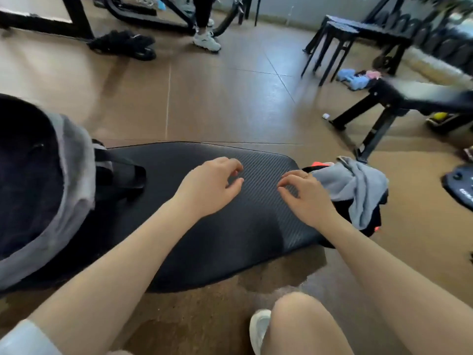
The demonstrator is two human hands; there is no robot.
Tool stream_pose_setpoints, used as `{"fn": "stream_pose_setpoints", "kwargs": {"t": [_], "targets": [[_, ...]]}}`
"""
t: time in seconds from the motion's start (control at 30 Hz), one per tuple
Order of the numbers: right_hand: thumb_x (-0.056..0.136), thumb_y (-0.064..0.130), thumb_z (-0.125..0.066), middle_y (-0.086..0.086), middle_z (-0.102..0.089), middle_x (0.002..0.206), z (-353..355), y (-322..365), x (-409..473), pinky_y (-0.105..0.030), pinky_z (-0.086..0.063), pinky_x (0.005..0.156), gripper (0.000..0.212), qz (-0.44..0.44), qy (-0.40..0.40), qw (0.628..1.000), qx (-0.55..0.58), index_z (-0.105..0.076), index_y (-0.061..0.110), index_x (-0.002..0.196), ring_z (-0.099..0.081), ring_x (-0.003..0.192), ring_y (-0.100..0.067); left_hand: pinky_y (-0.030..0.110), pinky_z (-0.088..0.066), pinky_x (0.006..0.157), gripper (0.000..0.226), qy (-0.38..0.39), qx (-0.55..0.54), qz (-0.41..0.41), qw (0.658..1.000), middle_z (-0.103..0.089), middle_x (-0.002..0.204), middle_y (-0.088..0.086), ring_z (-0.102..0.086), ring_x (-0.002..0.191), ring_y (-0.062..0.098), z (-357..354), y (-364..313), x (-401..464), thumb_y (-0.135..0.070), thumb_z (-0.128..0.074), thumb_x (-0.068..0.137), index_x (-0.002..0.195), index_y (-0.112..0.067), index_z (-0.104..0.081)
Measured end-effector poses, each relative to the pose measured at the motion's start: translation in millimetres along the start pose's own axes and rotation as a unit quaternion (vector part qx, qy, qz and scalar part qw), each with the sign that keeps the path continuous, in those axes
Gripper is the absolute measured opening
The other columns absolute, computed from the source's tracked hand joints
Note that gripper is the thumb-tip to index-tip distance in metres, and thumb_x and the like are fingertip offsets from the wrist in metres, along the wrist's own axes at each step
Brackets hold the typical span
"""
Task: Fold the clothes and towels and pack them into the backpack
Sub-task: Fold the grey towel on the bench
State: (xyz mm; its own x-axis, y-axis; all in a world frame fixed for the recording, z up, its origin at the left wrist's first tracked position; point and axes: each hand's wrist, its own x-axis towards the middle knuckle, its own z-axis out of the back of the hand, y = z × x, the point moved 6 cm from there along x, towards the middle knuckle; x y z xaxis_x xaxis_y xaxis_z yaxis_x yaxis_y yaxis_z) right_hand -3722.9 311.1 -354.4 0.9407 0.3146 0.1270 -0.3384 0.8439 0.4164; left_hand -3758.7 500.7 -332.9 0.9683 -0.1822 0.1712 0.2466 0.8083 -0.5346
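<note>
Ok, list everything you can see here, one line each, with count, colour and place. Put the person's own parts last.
backpack: one, grey with dark inside, open, left end of mat
mat: one, black, ribbed, on the floor in the middle
pile of clothes: one heap, grey-blue cloth on top, black and a bit of orange beneath, right end of mat
bench: one, black frame, right
stools: at least two, black, far right
dumbbells: a few, light blue and pink, floor under the stools
weight plate: one, dark, right edge
bystander's shoes: white, far centre
left hand: open, empty, over mat
right hand: open, empty, beside the pile
knee and white shoe: bottom centre
</note>
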Motion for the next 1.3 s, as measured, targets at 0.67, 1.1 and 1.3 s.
{"fn": "stream_pose_setpoints", "kwargs": {"t": [0.67, 1.1, 1.3], "targets": [[0.072, 0.010, -0.070, -0.012, -0.068, 0.100, -6, -213, 13, -0.040, -0.043, 0.087, 0.019, -0.023, 0.037, 0.949, -0.313, -0.069, 0.010, 0.091, -0.060, 0.099, -0.034, 0.033, -0.039, 0.090, 0.074, 0.108, 0.228, -0.007, 0.968, -0.041, 0.131, 0.002, -0.041, 0.121, 0.022, -155, -36, 98, -0.070, -0.044, 0.078, 0.131, -0.018, -0.042], [0.094, 0.007, -0.044, -0.009, -0.061, 0.088, 45, -224, 27, -0.033, -0.041, 0.074, 0.019, -0.158, -0.102, 0.978, 0.087, -0.061, 0.003, 0.099, -0.054, 0.084, -0.026, 0.033, -0.030, 0.103, 0.069, 0.108, 0.181, 0.023, 0.977, -0.034, 0.140, 0.001, -0.033, 0.128, 0.021, -153, -39, 90, -0.063, -0.046, 0.083, 0.136, -0.019, -0.038], [0.094, 0.007, -0.044, 0.009, -0.052, 0.066, 102, -178, 23, -0.018, -0.040, 0.062, 0.015, -0.093, -0.172, 0.953, 0.233, -0.056, 0.014, 0.088, -0.050, 0.063, -0.001, 0.033, -0.035, 0.105, 0.065, 0.088, -0.014, 0.056, 0.994, -0.040, 0.141, -0.002, -0.039, 0.128, 0.015, -134, -62, 84, -0.050, -0.053, 0.087, 0.141, -0.021, -0.033]]}}
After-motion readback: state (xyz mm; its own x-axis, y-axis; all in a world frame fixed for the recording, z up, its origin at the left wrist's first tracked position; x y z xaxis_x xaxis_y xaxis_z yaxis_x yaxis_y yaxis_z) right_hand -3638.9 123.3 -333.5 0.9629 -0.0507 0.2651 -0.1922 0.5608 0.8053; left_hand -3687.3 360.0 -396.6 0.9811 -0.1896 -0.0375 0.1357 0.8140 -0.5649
